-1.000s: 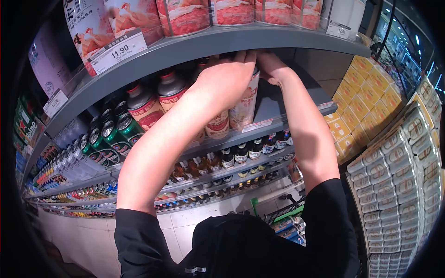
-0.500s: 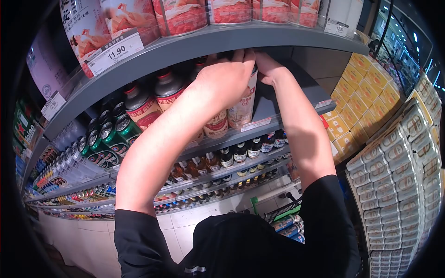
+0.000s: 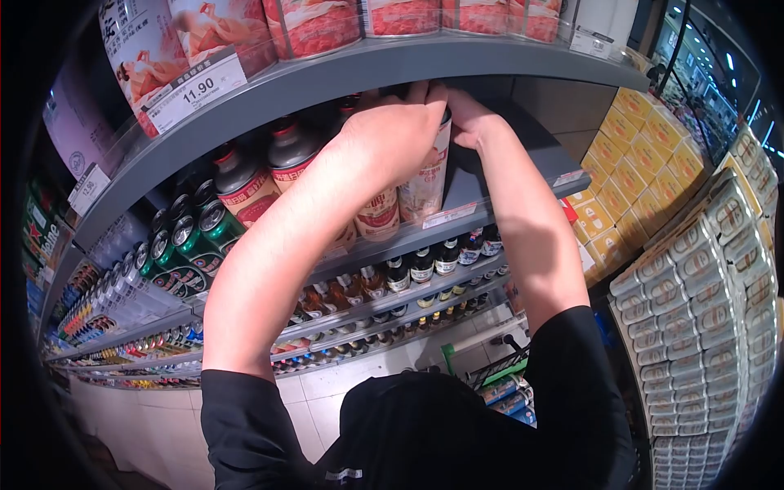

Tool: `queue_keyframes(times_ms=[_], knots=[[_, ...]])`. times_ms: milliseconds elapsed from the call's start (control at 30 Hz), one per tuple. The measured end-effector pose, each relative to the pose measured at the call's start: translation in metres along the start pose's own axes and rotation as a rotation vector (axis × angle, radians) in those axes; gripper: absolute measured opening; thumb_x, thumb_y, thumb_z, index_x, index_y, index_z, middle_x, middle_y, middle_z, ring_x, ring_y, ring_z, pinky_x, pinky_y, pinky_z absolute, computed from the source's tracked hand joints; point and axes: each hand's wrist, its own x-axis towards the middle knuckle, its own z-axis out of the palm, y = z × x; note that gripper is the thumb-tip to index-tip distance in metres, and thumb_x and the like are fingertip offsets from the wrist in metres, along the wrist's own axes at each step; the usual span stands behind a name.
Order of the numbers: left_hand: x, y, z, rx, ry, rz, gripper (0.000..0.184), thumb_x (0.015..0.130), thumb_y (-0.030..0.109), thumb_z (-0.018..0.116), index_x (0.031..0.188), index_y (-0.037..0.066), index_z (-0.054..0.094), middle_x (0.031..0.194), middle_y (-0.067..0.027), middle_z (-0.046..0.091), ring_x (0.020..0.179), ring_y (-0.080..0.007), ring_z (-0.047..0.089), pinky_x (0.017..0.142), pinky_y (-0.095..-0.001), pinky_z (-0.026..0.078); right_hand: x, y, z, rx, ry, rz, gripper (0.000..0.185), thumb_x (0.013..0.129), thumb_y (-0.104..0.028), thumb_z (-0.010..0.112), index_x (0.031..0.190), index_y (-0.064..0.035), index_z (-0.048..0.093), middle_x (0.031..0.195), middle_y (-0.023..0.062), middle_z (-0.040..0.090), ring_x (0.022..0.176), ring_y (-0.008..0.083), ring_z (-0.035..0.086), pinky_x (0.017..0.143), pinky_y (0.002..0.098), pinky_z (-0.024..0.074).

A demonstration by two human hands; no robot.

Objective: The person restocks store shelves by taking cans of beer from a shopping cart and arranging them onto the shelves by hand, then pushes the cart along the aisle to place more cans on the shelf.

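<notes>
On a shelf under the upper board, my left hand curls its fingers over the top of a tall, pale printed can. Close against the can's right side is my right hand; its fingertips are hidden behind the can and my left hand. The can stands upright near the shelf's front edge. Just left of it is a cream and red bottle, partly covered by my left wrist. More bottles with dark shoulders and red caps, such as a red-labelled bottle, stand farther left behind my forearm.
The upper shelf's curved edge runs close above both hands, with pink-printed cans on it. Green cans and small bottles fill lower shelves. Yellow boxes and stacked can packs stand right. A green-edged cart is below.
The view has shifted slightly, so the shelves sit a little farther left. Both hands stay at the can, with hardly any movement.
</notes>
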Motion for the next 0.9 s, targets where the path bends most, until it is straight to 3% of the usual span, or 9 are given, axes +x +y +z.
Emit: queue_keyframes(times_ms=[400, 500, 600, 833, 900], knots=[[0.000, 0.001, 0.001, 0.031, 0.009, -0.007, 0.085, 0.088, 0.027, 0.077, 0.152, -0.007, 0.035, 0.149, -0.0293, 0.051, 0.112, -0.0433, 0.070, 0.105, -0.0547, 0.049, -0.012, -0.001, 0.011, 0.103, 0.031, 0.007, 0.047, 0.110, -0.043, 0.048, 0.135, -0.0056, 0.062, 0.135, 0.0145, 0.068, 0.125, 0.0270, 0.066, 0.107, 0.0444, 0.0535], [-0.001, 0.001, 0.000, 0.044, 0.001, 0.002, 0.085, 0.088, 0.028, 0.077, 0.152, -0.007, 0.035, 0.149, -0.0294, 0.052, 0.111, -0.0435, 0.071, 0.107, -0.0569, 0.047, -0.020, -0.002, 0.016, 0.124, 0.029, -0.015, 0.050, 0.109, -0.039, 0.049, 0.142, -0.0023, 0.055, 0.143, 0.0178, 0.062, 0.130, 0.0283, 0.062, 0.112, 0.0445, 0.0501], [0.000, 0.003, 0.000, 0.062, 0.003, 0.001, 0.086, 0.088, 0.028, 0.078, 0.153, -0.007, 0.034, 0.150, -0.0286, 0.051, 0.116, -0.0431, 0.069, 0.107, -0.0593, 0.046, -0.020, -0.006, 0.018, 0.121, 0.045, 0.005, 0.048, 0.108, -0.038, 0.050, 0.139, -0.0027, 0.058, 0.140, 0.0160, 0.063, 0.127, 0.0260, 0.063, 0.108, 0.0422, 0.0523], [-0.013, 0.021, 0.034, 0.381, 0.400, -0.052, 0.065, 0.091, 0.021, 0.065, 0.148, -0.004, 0.046, 0.151, -0.0215, 0.050, 0.132, -0.0346, 0.058, 0.113, -0.0611, 0.040, 0.008, -0.028, 0.002, -0.113, -0.121, -0.125, 0.032, 0.097, -0.032, 0.071, 0.117, -0.0070, 0.069, 0.114, 0.0070, 0.072, 0.105, 0.0171, 0.068, 0.095, 0.0345, 0.0560], [-0.023, 0.035, 0.039, 0.417, 0.469, -0.049, 0.058, 0.090, 0.021, 0.062, 0.145, 0.006, 0.054, 0.144, -0.0199, 0.052, 0.123, -0.0338, 0.059, 0.113, -0.0603, 0.038, 0.016, -0.037, 0.002, -0.190, -0.229, -0.127, 0.029, 0.091, -0.029, 0.078, 0.111, -0.0085, 0.071, 0.104, 0.0044, 0.073, 0.095, 0.0142, 0.068, 0.088, 0.0319, 0.0573]])
